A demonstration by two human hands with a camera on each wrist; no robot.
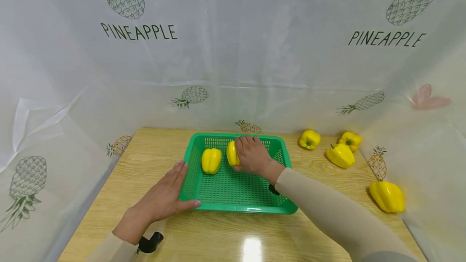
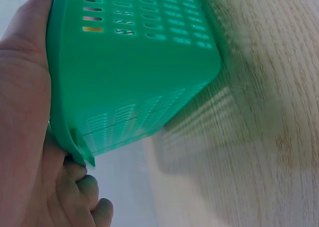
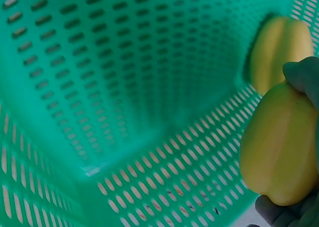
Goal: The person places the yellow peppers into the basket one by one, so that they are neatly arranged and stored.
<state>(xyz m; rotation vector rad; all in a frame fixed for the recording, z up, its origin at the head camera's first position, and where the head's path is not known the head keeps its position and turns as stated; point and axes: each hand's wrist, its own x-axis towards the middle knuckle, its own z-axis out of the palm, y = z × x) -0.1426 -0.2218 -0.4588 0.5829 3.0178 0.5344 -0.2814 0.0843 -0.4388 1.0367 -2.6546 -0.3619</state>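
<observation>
A green plastic basket [image 1: 233, 208] with slotted walls stands on the wooden table. Inside it at the left sits a yellow bell pepper [image 1: 211, 161]. My right hand [image 1: 253, 155] reaches into the back middle of the basket and grips a second yellow bell pepper [image 3: 280, 145], thumb on one end and fingers on the other. My left hand [image 1: 164, 195] rests on the basket's left rim near the front corner, fingers extended along the side and thumb on the front rim. In the left wrist view, the basket's outer corner [image 2: 129, 62] lies against that hand.
To the right of the basket, several more yellow peppers lie on the wooden table [image 1: 120, 185]: one pepper [image 1: 310, 139] at the back, a close pair with a front pepper [image 1: 340, 155], and one pepper [image 1: 387, 196] by the right edge. A pineapple-print sheet [image 1: 233, 60] surrounds the table.
</observation>
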